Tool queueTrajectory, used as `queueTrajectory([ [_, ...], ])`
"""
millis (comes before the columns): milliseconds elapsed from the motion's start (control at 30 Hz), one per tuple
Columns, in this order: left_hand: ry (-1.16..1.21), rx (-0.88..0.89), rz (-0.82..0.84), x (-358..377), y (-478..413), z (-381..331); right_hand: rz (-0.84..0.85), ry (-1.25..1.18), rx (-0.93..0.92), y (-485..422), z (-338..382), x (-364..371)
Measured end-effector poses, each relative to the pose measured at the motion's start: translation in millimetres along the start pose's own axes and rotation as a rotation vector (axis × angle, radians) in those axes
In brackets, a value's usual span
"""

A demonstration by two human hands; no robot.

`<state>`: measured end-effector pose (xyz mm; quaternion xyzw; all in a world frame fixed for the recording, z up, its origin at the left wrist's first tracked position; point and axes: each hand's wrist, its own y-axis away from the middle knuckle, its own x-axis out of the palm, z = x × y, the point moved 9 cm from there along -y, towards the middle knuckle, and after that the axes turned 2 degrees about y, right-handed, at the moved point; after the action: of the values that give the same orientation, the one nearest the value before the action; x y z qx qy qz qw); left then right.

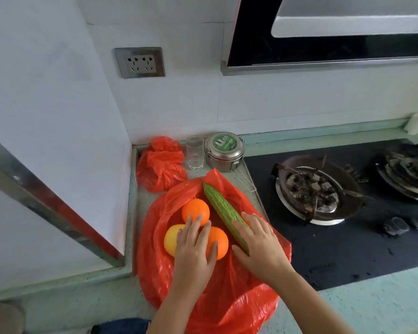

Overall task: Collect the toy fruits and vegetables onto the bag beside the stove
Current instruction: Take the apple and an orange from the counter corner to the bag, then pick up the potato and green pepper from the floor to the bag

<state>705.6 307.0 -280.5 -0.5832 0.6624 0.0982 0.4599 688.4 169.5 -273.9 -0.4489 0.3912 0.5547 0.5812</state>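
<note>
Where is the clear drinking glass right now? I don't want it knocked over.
The clear drinking glass stands at the back of the counter, between the crumpled red plastic bag on its left and the round steel tin on its right.

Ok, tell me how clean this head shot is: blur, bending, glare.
Head view: wide-angle bending curves the range hood edge and the counter; lighting is soft and even, with pale glare on the red bag folds and the steel tin; the stove burner looks smeared, while both hands and the bitter gourd stay fairly sharp.
</note>
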Motion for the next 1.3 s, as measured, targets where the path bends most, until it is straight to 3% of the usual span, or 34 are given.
queueTrajectory([
  [400, 0.05, 0.252, 0.114, 28.5, 10.6, -75.3, -0.154, 0.053, 0.307, 91.8, -36.1, -29.1],
  [767, 0.186, 0.517, 0.324, 94.3, 44.5, -197.3, -0.389, 0.094, 0.634, 214.0, -117.3, -81.0],
  [1300, 0.3, 0.863, 0.537, 231.0, 169.9, -499.2, -0.63, 0.166, 1.014, 497.3, -296.0, -175.2],
])
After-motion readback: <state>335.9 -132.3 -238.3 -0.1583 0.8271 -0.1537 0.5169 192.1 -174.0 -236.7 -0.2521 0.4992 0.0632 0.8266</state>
